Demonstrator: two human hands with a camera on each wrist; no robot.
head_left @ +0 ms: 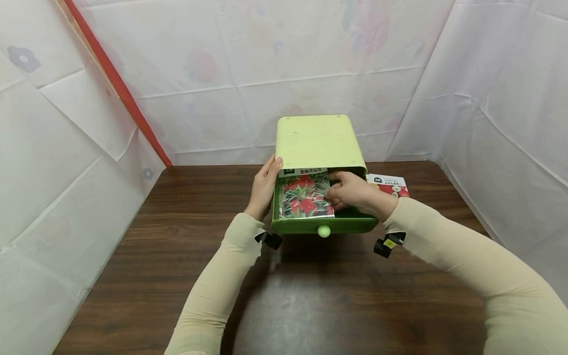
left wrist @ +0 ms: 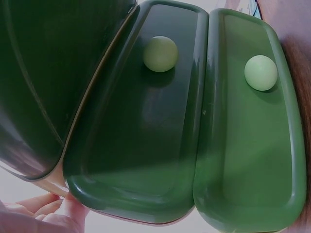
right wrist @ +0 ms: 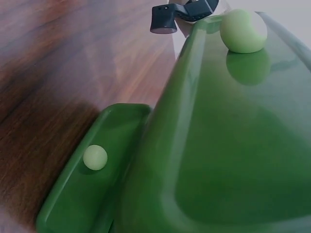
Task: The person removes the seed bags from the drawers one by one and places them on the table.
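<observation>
"Nearest?"

"The open top drawer (head_left: 297, 226), jutting from the cabinet (head_left: 317, 140). The left wrist view adds two closed drawers (left wrist: 141, 131) beneath, which the head view hides."

"Grips?"

"Right hand (head_left: 355, 191): bent fingers at the flower packet (head_left: 305, 197), inside that drawer; whether pinching, I can't tell. Left hand (head_left: 264, 186): loose against the cabinet's left side."

"Beyond?"

"Second packet (head_left: 392, 184), right of the cabinet; white sheet (head_left: 253, 113) behind the cabinet."

Enclosed at back and sides by creased, floral-printed white sheeting (head_left: 177, 39); crossed at left by red strip (head_left: 118, 81); based on dark wood-grain tabletop (head_left: 177, 222), reflecting pale light.
</observation>
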